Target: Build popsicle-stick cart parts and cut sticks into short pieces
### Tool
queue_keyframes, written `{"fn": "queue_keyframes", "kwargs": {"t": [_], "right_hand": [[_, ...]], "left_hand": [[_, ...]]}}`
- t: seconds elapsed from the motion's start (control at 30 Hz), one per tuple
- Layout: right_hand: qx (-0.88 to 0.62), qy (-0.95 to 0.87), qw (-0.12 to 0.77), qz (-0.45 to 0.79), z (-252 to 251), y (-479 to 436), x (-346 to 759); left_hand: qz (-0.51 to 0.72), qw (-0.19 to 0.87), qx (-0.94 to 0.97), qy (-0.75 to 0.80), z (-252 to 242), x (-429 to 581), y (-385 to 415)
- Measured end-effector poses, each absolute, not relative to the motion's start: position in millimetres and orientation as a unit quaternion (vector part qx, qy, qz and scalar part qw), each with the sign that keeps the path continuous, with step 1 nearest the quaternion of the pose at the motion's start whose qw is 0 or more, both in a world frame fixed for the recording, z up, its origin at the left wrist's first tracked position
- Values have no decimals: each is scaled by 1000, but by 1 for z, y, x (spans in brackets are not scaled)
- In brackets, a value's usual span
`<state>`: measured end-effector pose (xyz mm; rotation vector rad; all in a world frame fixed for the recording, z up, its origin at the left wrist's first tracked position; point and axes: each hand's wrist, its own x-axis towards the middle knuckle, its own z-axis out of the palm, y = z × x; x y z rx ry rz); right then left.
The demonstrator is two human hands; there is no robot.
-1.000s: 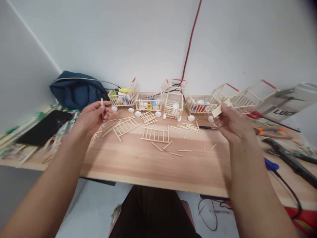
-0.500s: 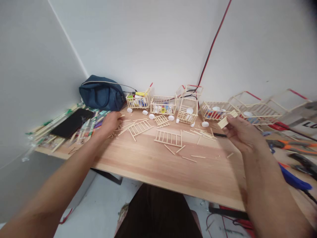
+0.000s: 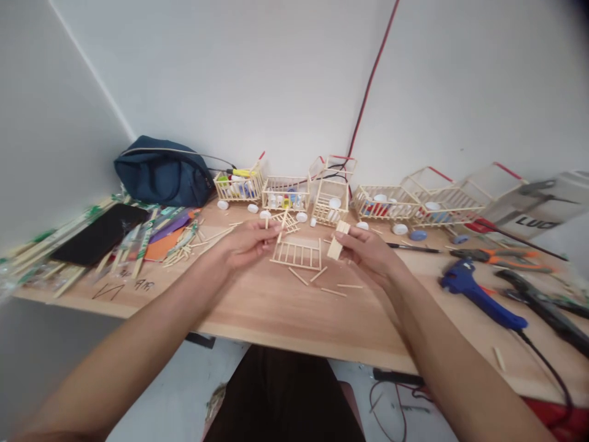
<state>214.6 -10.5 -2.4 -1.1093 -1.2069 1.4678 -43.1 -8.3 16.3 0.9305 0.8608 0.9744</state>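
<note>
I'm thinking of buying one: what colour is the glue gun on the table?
The glue gun is blue; it shows best in the head view.

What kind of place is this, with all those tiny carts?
It looks like a small craft workbench, perhaps in a workshop. You can tell from the blue glue gun, the orange-handled pliers and the little stick carts lined up along the back.

Both hands (image 3: 248,245) (image 3: 367,248) in pinch grips
</note>
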Motion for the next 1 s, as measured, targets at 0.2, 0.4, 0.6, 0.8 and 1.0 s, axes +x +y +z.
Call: {"fn": "queue_keyframes", "kwargs": {"t": [0.2, 0.4, 0.6, 0.8, 1.0], "right_hand": [[-424, -500, 451, 606, -2, -13, 214], [-430, -502, 463, 591, -5, -12, 215], [-438, -509, 466, 576, -9, -9, 216], [-437, -515, 462, 575, -12, -7, 216], [-444, -523, 453, 569, -13, -8, 216]], "left_hand": [[388, 755, 385, 363, 5, 23, -12], [398, 746, 387, 367, 4, 46, -10], [426, 733, 375, 375, 1, 51, -10], [423, 735, 376, 374, -1, 52, -10], [423, 732, 392, 363, -5, 51, -9]]}}
